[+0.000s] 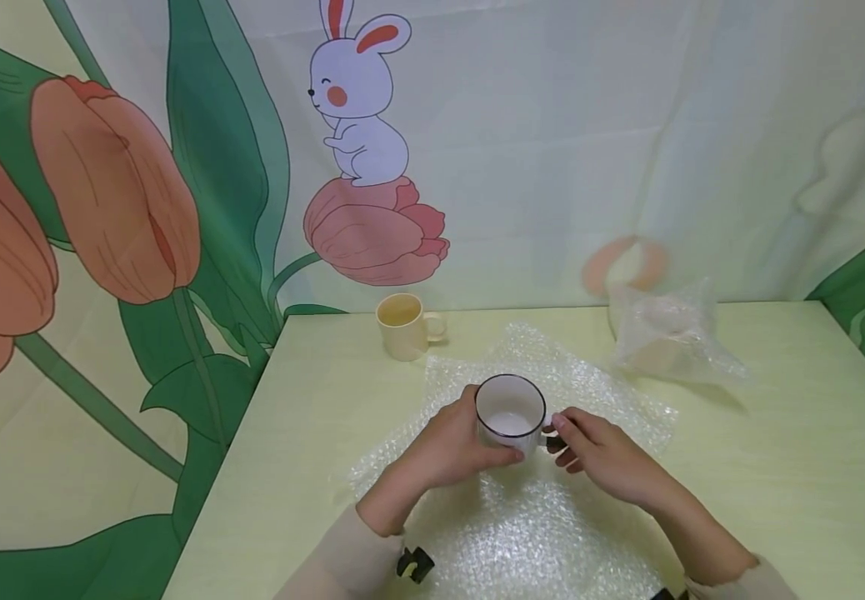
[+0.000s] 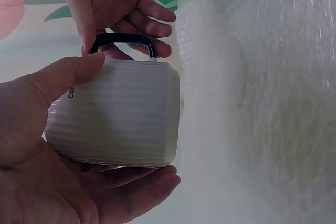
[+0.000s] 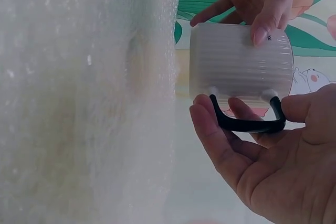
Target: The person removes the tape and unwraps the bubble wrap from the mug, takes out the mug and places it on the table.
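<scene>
A white ribbed mug (image 1: 510, 408) with a dark rim and black handle (image 3: 247, 125) is held up over the bubble wrap (image 1: 522, 533). My left hand (image 1: 447, 442) grips the mug's body, its thumb on the near side and its fingers round the other, as the left wrist view shows. At the handle, my right hand (image 1: 608, 454) has its thumb against one end, with fingers about and behind it. Small dark lettering (image 2: 71, 93) shows beside the left thumb. The mug's inside looks bare in the head view.
A yellow mug (image 1: 404, 332) stands at the table's back edge, left of the wrap. Toward the back right lies a bundle (image 1: 668, 333) in bubble wrap, its contents unclear. Behind the table (image 1: 282, 433) hangs a printed cloth (image 1: 522, 167) with a rabbit and tulips.
</scene>
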The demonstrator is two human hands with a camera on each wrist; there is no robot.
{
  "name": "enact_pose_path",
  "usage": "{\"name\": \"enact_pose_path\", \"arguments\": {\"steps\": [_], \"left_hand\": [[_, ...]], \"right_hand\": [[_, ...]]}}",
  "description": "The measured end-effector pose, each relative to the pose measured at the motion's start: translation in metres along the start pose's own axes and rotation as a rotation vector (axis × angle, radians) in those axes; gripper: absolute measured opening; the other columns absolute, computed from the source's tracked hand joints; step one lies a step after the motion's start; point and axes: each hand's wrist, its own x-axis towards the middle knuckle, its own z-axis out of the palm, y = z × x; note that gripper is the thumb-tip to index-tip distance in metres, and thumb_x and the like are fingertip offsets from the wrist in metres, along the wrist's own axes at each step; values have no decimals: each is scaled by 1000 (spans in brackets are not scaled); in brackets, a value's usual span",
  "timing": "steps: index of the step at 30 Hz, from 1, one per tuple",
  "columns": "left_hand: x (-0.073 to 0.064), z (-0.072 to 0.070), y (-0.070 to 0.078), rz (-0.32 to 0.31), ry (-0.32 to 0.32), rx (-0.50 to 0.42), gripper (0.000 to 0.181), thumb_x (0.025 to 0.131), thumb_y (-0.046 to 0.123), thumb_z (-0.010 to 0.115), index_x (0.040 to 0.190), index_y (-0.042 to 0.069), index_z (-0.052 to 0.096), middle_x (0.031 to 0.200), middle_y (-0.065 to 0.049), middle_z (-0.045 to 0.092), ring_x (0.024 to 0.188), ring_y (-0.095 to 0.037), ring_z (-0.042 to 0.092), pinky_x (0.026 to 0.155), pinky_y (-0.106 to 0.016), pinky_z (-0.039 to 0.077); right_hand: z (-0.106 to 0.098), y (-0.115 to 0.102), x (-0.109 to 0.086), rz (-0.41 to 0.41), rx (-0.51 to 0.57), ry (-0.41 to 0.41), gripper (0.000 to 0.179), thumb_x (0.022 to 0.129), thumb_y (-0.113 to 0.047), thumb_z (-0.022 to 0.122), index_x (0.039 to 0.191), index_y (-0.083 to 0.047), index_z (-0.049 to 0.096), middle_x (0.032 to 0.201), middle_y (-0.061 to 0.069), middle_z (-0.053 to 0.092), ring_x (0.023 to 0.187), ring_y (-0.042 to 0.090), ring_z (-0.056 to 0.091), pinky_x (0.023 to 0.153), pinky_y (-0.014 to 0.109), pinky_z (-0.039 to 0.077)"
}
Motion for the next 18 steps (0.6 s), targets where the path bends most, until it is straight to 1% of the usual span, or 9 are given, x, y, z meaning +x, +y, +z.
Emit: {"name": "enact_pose_path", "arguments": {"steps": [8,12,18], "left_hand": [[3,-13,5,-15,0,24,87,78,39,90,143,1,45,130,-14,66,114,-28,66,94,-46,54],[6,-16,7,-27,7,25,89,78,42,90,142,1,45,130,-14,66,113,-28,66,93,-45,54],[14,-19,11,-52,20,12,92,77,47,90,143,2,43,131,-15,66,114,-30,66,93,-46,55]], "right_hand": [[-1,-9,8,-28,22,3,45,113,-38,40,128,0,60,115,22,69,95,28,71,83,38,61],[-3,-13,12,-28,23,4,44,113,-37,40,128,-1,60,114,20,69,93,25,70,83,38,61],[-9,-18,20,-23,7,17,46,113,-37,40,130,1,59,115,20,69,93,22,70,84,38,61]]}}
